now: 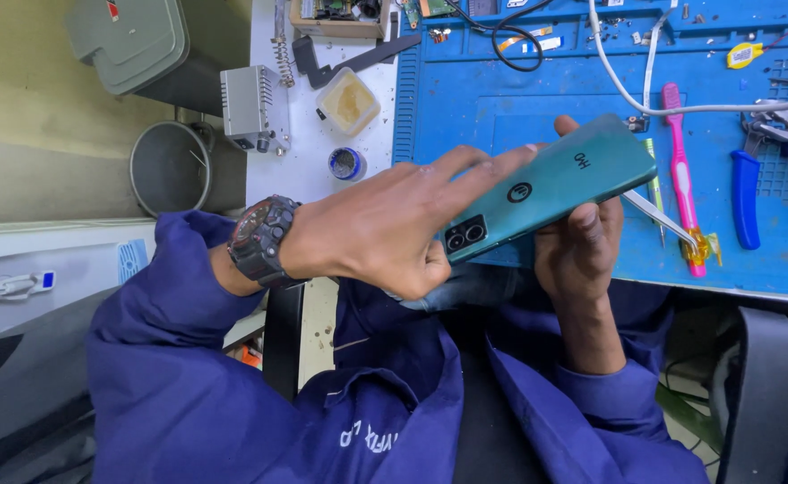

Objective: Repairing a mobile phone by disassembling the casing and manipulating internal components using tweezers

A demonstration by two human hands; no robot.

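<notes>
Between both hands, above blue mat (465, 108) — green phone (551, 184), back up, tilted. Left hand (385, 229) closed on camera end, fingers flat along back. Right hand (582, 246) wrapped under far end. Likely light, stiff, slick, fragile — best held by edges.

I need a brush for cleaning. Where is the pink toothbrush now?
In the head view the pink toothbrush lies on the blue mat, right of the green phone, between thin tweezers and blue-handled pliers.
</notes>
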